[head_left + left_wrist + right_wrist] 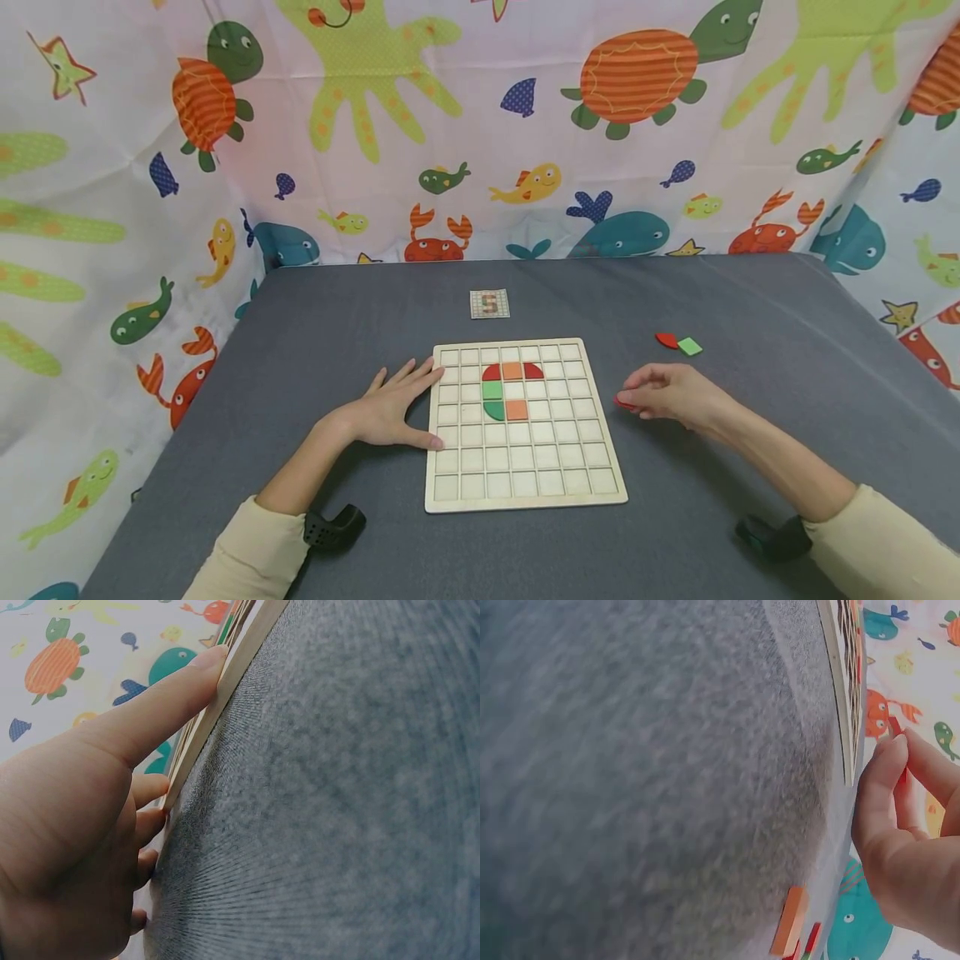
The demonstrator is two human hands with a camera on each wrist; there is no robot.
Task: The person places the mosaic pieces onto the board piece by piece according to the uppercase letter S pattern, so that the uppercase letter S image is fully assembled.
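A pale wooden square grid board [525,504] lies on the grey cloth-covered worktop [600,550], red, orange and green flat pieces [512,371] in its upper cells; the left hand [393,414], fingers spread, touches its left edge; the right hand [678,396], fingers pinching a thin red piece [623,404], hangs just right of it. An orange block [790,922] shows only from the right wrist; farther back lie a red rounded piece [666,340] and a light-green square [690,346]; beyond the board, a small printed card [490,304], then a white sea-creature curtain [480,117].
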